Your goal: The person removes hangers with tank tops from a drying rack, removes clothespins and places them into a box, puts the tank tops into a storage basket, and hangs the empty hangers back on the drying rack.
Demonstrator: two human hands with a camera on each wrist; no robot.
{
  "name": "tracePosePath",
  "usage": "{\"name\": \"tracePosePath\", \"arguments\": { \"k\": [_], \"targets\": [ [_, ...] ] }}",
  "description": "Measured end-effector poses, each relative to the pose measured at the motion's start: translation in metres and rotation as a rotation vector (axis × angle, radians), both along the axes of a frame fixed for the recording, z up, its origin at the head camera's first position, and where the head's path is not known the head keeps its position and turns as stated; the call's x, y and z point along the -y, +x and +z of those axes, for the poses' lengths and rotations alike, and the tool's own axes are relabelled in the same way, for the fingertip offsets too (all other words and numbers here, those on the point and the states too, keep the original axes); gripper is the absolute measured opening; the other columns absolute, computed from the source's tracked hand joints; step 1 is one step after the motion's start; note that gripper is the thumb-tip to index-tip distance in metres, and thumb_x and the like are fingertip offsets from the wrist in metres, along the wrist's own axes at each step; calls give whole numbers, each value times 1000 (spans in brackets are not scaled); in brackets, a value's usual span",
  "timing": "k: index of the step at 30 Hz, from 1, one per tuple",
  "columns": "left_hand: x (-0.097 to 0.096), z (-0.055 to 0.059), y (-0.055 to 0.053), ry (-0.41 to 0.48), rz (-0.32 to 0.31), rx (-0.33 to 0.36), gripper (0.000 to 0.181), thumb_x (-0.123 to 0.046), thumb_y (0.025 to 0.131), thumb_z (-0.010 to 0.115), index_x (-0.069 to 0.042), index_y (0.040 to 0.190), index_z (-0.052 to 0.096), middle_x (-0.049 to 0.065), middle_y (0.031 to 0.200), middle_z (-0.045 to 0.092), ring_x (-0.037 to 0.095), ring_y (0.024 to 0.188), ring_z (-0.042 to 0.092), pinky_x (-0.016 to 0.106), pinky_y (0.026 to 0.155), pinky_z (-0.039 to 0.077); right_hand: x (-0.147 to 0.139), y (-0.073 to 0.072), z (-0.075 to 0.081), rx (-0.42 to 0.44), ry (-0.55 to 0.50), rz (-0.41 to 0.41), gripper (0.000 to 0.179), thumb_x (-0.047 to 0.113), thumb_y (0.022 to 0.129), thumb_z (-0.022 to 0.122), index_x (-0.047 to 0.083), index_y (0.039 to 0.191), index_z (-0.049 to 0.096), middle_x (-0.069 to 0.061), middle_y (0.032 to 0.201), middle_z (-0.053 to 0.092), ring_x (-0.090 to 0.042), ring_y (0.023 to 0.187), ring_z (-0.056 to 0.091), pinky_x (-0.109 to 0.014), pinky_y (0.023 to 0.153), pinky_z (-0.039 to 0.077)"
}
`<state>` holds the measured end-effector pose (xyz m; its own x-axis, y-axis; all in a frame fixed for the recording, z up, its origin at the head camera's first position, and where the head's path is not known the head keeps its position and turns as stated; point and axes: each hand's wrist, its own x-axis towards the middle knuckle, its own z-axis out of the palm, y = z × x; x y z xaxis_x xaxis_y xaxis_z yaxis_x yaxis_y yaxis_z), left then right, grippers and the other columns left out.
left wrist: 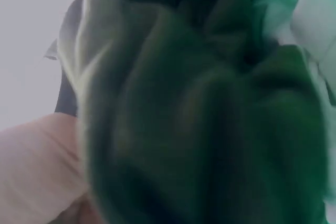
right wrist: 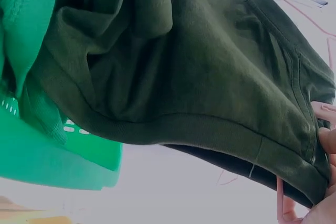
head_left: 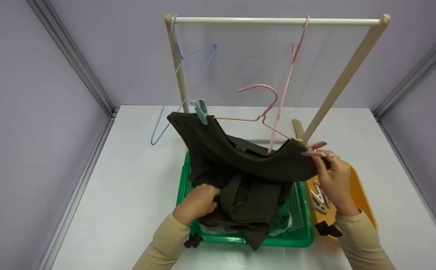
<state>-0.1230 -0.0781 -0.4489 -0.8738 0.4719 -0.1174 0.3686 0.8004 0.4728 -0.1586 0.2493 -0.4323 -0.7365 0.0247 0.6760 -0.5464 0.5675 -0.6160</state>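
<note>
A dark olive garment (head_left: pixel 255 165) spreads beneath a pink hanger (head_left: pixel 261 119), its lower folds bunched over the green basket. A blue-grey clothespin (head_left: pixel 201 111) clips its left upper corner to the hanger. At the right upper corner my right hand (head_left: pixel 334 180) pinches a pink clothespin (head_left: pixel 317 153) against the cloth. My left hand (head_left: pixel 199 200) grips the garment's lower folds with curled fingers. Cloth (left wrist: pixel 157 103) fills most of the left wrist view, with those fingers hidden. In the right wrist view the hemmed edge of the garment (right wrist: pixel 226 77) reaches the right hand (right wrist: pixel 325 182).
A rack with a white rod (head_left: pixel 240 21) stands behind. From it hang a blue hanger (head_left: pixel 171 82) and another pink hanger (head_left: pixel 291 67). Below are a green basket (head_left: pixel 304 240) holding cloth, and an orange tray (head_left: pixel 364 198) with several clothespins (head_left: pixel 318 198).
</note>
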Motion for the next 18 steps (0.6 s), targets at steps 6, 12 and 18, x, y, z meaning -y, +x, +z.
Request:
{"name": "tracePosePath", "arguments": {
  "k": [6,12,18],
  "targets": [
    [3,1,1,34,-86,98,2,-4,88,66,-4,87,64,12,90,68,14,73,50,27,68,43,-6,-1,-2,-24,14,18,11,-9,88,61,-8,94,70,11,94,67,18,84,52,0,74,43],
    [7,-2,-2,94,-111,106,7,-9,93,61,-4,97,63,12,96,68,15,78,52,30,73,45,-8,0,-2,-20,11,44,11,-8,88,62,-6,94,71,24,99,63,16,80,51,-1,71,42],
    [12,-2,-4,146,-118,117,12,-14,95,61,-4,101,63,11,96,67,16,80,52,31,75,46,-9,1,-1,1,7,69,12,-10,87,61,-8,94,71,30,101,60,18,84,53,0,76,44]
  ]
}}
